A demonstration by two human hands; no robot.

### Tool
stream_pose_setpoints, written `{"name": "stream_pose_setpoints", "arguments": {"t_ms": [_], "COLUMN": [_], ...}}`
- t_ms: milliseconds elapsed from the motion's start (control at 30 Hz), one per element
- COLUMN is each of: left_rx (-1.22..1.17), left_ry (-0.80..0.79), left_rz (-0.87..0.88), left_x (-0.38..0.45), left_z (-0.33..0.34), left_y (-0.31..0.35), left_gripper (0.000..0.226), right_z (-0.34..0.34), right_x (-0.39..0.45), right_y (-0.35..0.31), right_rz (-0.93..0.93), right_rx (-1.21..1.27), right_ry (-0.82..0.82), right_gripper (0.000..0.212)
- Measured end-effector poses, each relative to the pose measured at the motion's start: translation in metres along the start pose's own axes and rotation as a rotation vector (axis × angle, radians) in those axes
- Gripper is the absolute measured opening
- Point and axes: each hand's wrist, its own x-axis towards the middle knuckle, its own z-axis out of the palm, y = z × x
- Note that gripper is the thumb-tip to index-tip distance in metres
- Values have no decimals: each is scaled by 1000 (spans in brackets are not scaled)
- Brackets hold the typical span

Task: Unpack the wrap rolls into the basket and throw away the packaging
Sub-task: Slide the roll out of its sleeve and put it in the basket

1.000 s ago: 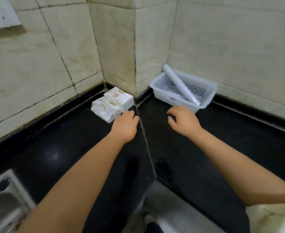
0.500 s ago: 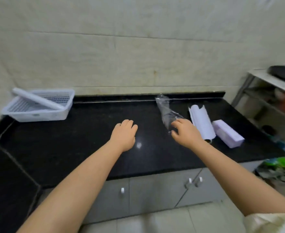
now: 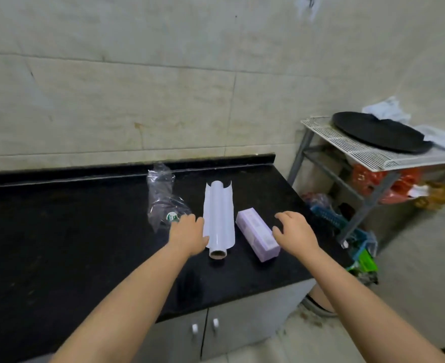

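A white wrap roll [image 3: 218, 218] with a loose sheet curled around it lies on the black counter [image 3: 59, 244], its cardboard core end facing me. To its right lies a lilac wrap box [image 3: 257, 233]. To its left sits crumpled clear plastic packaging [image 3: 163, 197] with a green sticker. My left hand [image 3: 188, 233] hovers between the packaging and the roll, fingers apart, touching the roll's left edge. My right hand [image 3: 294, 231] is open just right of the lilac box, holding nothing. The basket is out of view.
The counter ends at the right, above grey cabinet doors [image 3: 216, 334]. Beyond stands a metal rack [image 3: 360, 153] with a black round pan [image 3: 378, 132] on top and bags underneath. Clutter lies on the floor [image 3: 412, 271] by the rack. A tiled wall backs the counter.
My view has swung right from the corner with the basket to the counter's right end. Both hands moved to the roll and box; the right hand left the clear packaging.
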Motion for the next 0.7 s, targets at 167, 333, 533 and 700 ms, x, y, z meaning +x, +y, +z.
{"name": "stream_pose_setpoints", "arguments": {"t_ms": [167,333,533,700], "left_rx": [21,-137,-506,-437], "left_ry": [-120,-214,-375,-406], "left_rz": [-79,-195,-466,-453], "left_x": [49,121,170,174], "left_z": [11,12,37,53], "left_y": [18,24,40,50], "left_gripper": [56,71,109,116], "right_z": [17,31,51,71], "right_x": [51,112,163,178], "right_y": [14,14,27,32], "right_rz": [-15,-19,-23,-27], "right_rx": [57,37,43,69], "right_ry": [-64,-73,-158,-227], "right_gripper": [43,45,44,41]}}
